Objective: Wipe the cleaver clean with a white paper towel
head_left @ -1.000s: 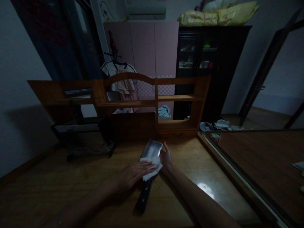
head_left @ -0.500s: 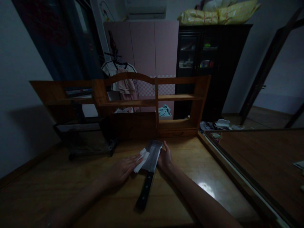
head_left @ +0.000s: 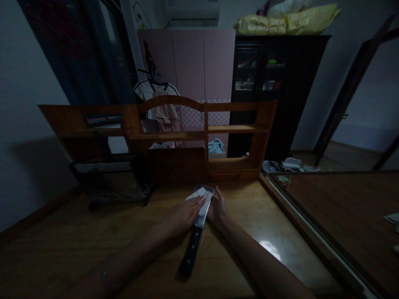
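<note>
A cleaver [head_left: 201, 219] with a broad metal blade and a black riveted handle [head_left: 190, 252] lies at a slant over the wooden desk, its handle toward me. My left hand [head_left: 187, 212] presses a folded white tissue [head_left: 202, 195] flat against the upper face of the blade, fingers stretched over it. Along the blade's right side, my right hand [head_left: 217, 209] holds the cleaver, thumb pointing up and the other fingers mostly hidden behind the blade. The tissue covers much of the blade.
A wooden shelf unit [head_left: 205, 135] runs along the back of the desk [head_left: 149, 253]. At the left stands a dark-framed holder [head_left: 109, 182]. A raised edge [head_left: 299, 224] borders the desk on the right. Wardrobes and hanging clothes [head_left: 165, 108] are beyond.
My left hand has slid the tissue rightward from the blade's left edge onto the middle of the blade. My right hand and the cleaver have stayed nearly in place.
</note>
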Demonstrator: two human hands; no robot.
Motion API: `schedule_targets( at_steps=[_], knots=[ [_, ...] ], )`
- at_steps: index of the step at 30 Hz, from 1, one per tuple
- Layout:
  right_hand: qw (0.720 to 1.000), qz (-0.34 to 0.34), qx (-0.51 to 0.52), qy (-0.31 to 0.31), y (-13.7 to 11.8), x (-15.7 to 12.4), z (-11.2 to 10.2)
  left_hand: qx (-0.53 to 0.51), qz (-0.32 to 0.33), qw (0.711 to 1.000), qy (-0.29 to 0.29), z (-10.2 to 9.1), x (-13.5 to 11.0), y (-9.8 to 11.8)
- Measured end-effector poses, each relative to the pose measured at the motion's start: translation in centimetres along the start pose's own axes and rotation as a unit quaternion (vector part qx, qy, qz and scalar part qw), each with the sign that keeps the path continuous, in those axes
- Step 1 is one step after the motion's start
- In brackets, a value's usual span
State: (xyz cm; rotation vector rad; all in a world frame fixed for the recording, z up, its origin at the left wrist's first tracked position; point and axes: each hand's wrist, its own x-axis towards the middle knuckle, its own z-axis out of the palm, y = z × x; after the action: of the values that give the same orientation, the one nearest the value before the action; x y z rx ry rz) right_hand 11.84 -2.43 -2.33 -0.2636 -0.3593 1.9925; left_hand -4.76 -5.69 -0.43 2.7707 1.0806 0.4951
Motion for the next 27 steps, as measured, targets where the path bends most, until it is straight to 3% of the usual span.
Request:
schedule_targets(
  at_steps=[6, 13, 20, 27],
  knots=[
    [0.999, -0.004, -0.007, 0.037, -0.1, 0.3, -0.3, -0.011, 0.025, 1.000, -0.012, 0.5, 1.2, 0.8],
    [1.000, -0.016, 0.000, 0.020, 0.1, 0.6, -0.7, -0.003, 0.016, 1.000, -0.009, 0.4, 1.3, 0.1],
    [1.000, -0.019, -0.010, -0.017, 0.3, 0.5, -0.5, 0.021, -0.039, 0.998, 0.048, 1.5, 0.9, -2.6],
    [1.000, -0.019, -0.015, 0.004, 0.2, 0.3, -0.5, 0.024, -0.060, 0.996, 0.068, 2.3, 2.5, -3.8]
  ],
)
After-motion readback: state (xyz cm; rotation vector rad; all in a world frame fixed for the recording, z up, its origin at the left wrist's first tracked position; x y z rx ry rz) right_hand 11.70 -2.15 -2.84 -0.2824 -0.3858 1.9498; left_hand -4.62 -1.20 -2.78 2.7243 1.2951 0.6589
